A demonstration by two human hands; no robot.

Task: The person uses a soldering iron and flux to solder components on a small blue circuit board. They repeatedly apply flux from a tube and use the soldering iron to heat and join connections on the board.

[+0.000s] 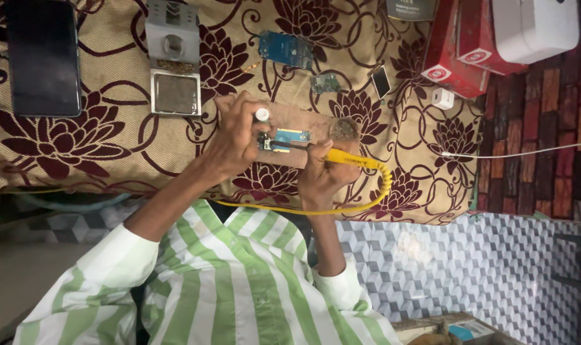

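My left hand is closed around a small tool with a white round end, pressing down beside a small blue circuit board. The board lies on a worn wooden block on a floral cloth. My right hand grips a yellow soldering iron, its thin tip pointing left onto the board. The iron's yellow cord loops round below my right hand and runs back toward my striped shirt.
A black phone lies far left. Grey phone frame parts and a metal plate sit above my left hand. Another blue board, a small green board, red boxes, a white box and a white cable are nearby.
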